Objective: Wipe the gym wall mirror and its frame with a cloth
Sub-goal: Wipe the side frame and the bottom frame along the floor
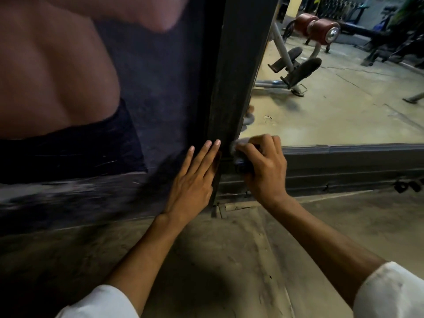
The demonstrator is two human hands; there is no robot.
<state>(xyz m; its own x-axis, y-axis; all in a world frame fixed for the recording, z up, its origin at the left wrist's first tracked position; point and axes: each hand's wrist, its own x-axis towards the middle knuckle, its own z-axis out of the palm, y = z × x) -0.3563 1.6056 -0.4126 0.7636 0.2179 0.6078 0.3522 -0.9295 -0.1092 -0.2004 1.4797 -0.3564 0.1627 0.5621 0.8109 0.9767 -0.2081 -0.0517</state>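
Note:
The wall mirror (344, 106) fills the upper right and reflects the gym floor and machines. Its dark frame (231, 76) runs down the middle and along the bottom edge (344, 166). My right hand (263, 166) grips a small bunched cloth (241, 154), grey and dark, and holds it against the frame's lower left corner. My left hand (195, 177) lies flat with straight fingers on the wall poster, fingertips touching the frame's left side.
A large printed poster (91, 88) of a bare back covers the wall left of the frame. Dusty concrete floor (229, 249) lies below. A small dark object (409, 184) sits at the frame's base on the right.

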